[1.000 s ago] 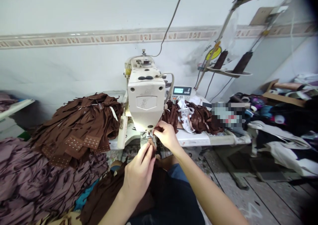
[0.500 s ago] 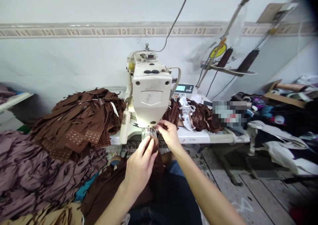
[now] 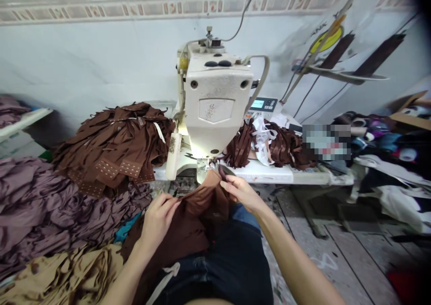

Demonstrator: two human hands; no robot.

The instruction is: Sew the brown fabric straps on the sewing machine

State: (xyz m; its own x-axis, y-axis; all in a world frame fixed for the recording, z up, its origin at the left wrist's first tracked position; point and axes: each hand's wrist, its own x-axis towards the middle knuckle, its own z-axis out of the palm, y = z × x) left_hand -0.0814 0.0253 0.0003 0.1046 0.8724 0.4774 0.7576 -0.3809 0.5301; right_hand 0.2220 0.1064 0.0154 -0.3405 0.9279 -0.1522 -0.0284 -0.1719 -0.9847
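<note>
A brown garment [image 3: 191, 226] stretches from the presser foot of the white sewing machine [image 3: 217, 92] down over my lap. My left hand [image 3: 162, 213] pinches its upper edge, left of and below the needle area, and the edge runs taut up to the machine. Close to the needle on the right, my right hand [image 3: 241, 192] is closed on the garment's other side, where a darker brown strip stands up by the fingers. The stitching point is too small to make out.
Brown pieces with rows of metal hooks or eyes [image 3: 116, 143] are heaped left of the machine. More brown bundles [image 3: 286, 145] with white ties lie right, by the control panel [image 3: 262, 106]. Mauve cloth [image 3: 67, 211] and tan cloth [image 3: 67, 273] pile up lower left. Thread cones [image 3: 380, 58] stand upper right.
Both hands have moved away from the needle: the left down and left, the right down and slightly right. The brown fabric is now spread between them. The view has tilted down.
</note>
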